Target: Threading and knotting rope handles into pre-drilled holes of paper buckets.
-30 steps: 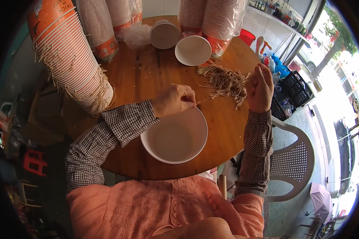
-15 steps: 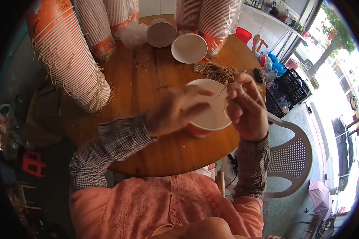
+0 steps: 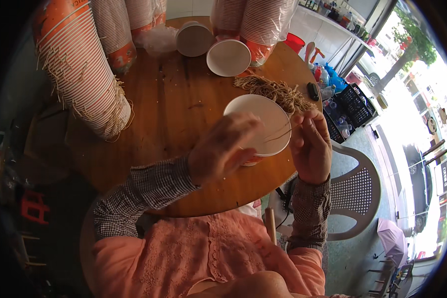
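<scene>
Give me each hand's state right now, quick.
Left hand: blurred, closed on the rim of the white round paper bowl.
Right hand: fingers pinching thin tan strings stretched across the bowl.

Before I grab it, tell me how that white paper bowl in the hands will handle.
The white paper bowl probably weighs little: the left hand tilts it up alone. Its thin wall likely flexes if squeezed. Empty and wide-mouthed, it may slide or tip on the round wooden table when pushed.
</scene>
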Demonstrator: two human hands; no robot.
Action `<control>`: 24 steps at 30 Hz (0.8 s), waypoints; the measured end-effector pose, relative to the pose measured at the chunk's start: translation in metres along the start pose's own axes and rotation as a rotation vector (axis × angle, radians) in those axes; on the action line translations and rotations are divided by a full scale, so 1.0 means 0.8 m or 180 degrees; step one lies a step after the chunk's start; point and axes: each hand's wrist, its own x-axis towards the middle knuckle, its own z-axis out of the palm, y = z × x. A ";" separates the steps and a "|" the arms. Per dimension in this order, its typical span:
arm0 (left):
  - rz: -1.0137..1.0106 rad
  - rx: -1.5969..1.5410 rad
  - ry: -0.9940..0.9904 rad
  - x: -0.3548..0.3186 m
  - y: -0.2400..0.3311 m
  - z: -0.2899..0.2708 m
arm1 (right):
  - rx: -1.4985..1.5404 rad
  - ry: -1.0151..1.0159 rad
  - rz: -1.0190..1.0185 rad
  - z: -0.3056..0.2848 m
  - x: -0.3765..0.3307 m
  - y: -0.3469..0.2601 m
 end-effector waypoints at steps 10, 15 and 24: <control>0.0102 0.0641 -0.1397 -0.048 -0.030 -0.008 | 0.0061 0.0009 -0.0754 -0.024 0.021 -0.053; -0.0042 0.0704 -0.1746 -0.047 -0.076 -0.102 | 0.0361 -0.0008 -0.0279 -0.022 0.008 -0.040; -0.1684 -0.1489 -0.0533 -0.043 0.005 -0.076 | 0.1446 -0.0196 0.0832 0.055 -0.009 0.053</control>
